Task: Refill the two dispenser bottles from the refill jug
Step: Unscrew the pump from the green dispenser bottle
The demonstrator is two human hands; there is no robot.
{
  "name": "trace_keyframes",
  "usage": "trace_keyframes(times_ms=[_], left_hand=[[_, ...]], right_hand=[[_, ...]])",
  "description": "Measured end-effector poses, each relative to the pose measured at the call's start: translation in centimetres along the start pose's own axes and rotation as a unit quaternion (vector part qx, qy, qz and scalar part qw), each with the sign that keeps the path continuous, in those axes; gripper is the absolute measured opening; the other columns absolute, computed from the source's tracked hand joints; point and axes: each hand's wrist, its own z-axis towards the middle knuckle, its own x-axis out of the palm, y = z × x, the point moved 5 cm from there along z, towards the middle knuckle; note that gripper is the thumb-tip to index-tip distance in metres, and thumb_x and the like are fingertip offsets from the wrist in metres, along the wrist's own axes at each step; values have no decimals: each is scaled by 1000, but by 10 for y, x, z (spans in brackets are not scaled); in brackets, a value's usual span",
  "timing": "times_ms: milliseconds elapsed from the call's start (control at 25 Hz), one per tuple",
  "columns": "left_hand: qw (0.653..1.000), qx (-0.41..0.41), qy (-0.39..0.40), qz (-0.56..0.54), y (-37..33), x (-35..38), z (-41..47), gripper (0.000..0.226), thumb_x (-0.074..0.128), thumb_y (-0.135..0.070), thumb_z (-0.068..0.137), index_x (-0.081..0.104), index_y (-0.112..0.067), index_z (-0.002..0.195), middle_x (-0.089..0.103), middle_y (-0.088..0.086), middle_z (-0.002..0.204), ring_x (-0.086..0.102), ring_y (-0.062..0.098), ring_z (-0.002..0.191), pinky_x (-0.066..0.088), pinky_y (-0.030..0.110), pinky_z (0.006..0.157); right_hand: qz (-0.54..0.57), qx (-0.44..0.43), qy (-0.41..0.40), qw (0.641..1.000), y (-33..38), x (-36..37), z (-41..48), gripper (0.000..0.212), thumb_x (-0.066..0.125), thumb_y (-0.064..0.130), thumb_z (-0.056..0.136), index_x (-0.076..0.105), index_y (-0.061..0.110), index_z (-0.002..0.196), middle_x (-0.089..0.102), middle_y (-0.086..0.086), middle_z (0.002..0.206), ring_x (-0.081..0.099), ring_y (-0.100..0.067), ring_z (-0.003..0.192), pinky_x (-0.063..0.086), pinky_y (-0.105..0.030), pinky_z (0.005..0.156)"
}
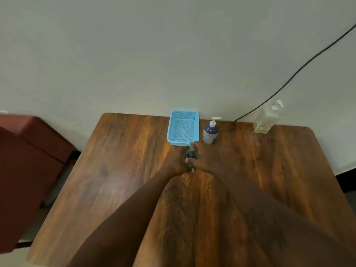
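A small dark dispenser bottle [191, 153] with a grey-green pump stands on the wooden table [119, 170], just in front of the blue basket. My left hand [174, 161] wraps its left side and my right hand [207, 158] wraps its right side, so most of the bottle is hidden. A second dispenser bottle [210, 132], dark blue on top with a white pump, stands upright behind my right hand. A large clear jug [266, 119] of yellowish liquid with a white pump stands at the far right against the wall.
A light blue mesh basket [184, 128] sits at the table's back edge by the wall. A black cable [289, 78] runs down the wall behind the jug. A dark red seat [28, 160] stands left of the table.
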Motion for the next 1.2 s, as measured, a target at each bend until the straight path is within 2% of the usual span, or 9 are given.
trace_keyframes(times_ms=[120,320,440,560,840,1000,1080,1160,1200], left_hand=[[999,-24,-11,-24,2,11,4,78,93,-26,64,55,-21,132,66,-3,125,62,12,108,41,21,82],[998,-37,-46,-32,1,17,-2,75,91,-22,68,56,-18,134,68,0,122,65,17,109,42,21,83],[996,-22,-65,-51,2,19,-7,79,93,-32,66,56,-21,134,66,-7,115,61,10,101,42,17,78],[989,11,-126,-70,-4,17,-16,75,93,-42,65,60,-22,130,66,-13,111,63,6,98,45,11,77],[971,3,-212,-114,-46,14,-33,54,93,-38,62,73,-30,111,68,-22,97,65,-1,88,56,22,77],[985,5,-110,-135,-53,18,-31,57,95,-32,57,75,-28,110,74,-15,102,68,1,96,60,34,87],[986,10,-96,-133,-54,19,-31,61,94,-36,57,73,-28,113,73,-15,106,68,4,101,59,37,91],[982,4,-124,-144,-57,16,-35,60,94,-37,58,71,-28,113,70,-16,108,66,6,103,58,33,91],[980,-1,-138,-144,-61,14,-37,59,95,-34,59,70,-28,113,69,-17,106,66,6,102,57,30,90]], right_hand=[[92,64,-2,994,1,10,9,60,77,34,84,53,17,137,63,-3,128,62,-21,115,54,-29,91],[90,86,-16,992,-13,21,17,24,77,27,86,67,16,105,68,-1,99,67,-19,93,56,-28,78],[132,70,-7,989,-13,11,11,23,79,27,85,69,15,101,69,3,94,65,-12,86,47,-19,68],[165,43,5,985,-9,-13,2,26,81,34,83,71,17,101,69,7,90,65,-9,82,54,-22,71],[150,1,-25,988,-14,-73,-33,34,87,39,76,55,27,75,57,12,68,55,-5,58,41,-8,52],[129,-60,81,986,-26,-87,-41,23,84,24,82,65,26,95,62,19,84,62,4,72,42,-13,65],[210,-69,177,959,-32,-86,-44,43,79,9,84,64,30,119,64,18,110,63,9,95,48,-10,77],[232,-41,202,951,-34,-85,-46,74,81,19,83,45,36,146,53,13,132,59,-4,113,54,-21,85],[195,-32,181,963,-33,-84,-46,75,82,36,82,44,34,146,53,12,129,59,-6,110,54,-22,83]])
